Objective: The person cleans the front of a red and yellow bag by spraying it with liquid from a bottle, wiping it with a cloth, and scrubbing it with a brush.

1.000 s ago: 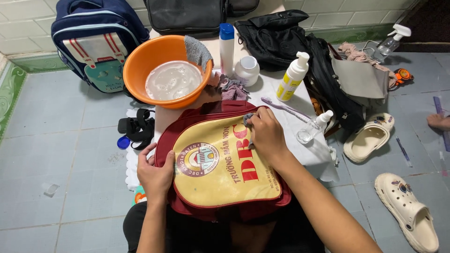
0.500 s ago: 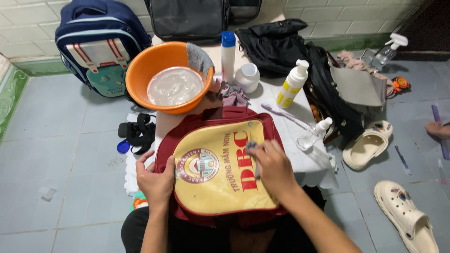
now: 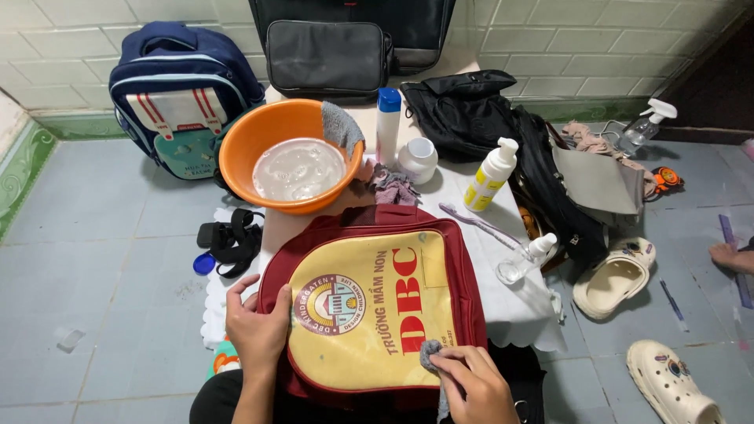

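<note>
A small maroon backpack (image 3: 463,275) with a yellow front panel lies flat on a low white-covered table (image 3: 518,302) in front of me. My left hand (image 3: 258,330) rests on its left edge, fingers spread over the maroon border and the yellow panel. My right hand (image 3: 471,381) is closed on a small grey cloth (image 3: 430,355) and presses it against the lower right of the yellow panel.
An orange basin (image 3: 251,145) of soapy water with a grey rag on its rim stands behind the backpack. Nearby are a blue-capped bottle (image 3: 388,126), a white jar (image 3: 419,159), a pump bottle (image 3: 490,174), a toothbrush (image 3: 479,225) and a small spray bottle (image 3: 528,259). Bags and sandals lie around.
My right hand has travelled from the top right of the backpack down across the yellow panel to its lower right corner. The left hand has stayed on the left edge.
</note>
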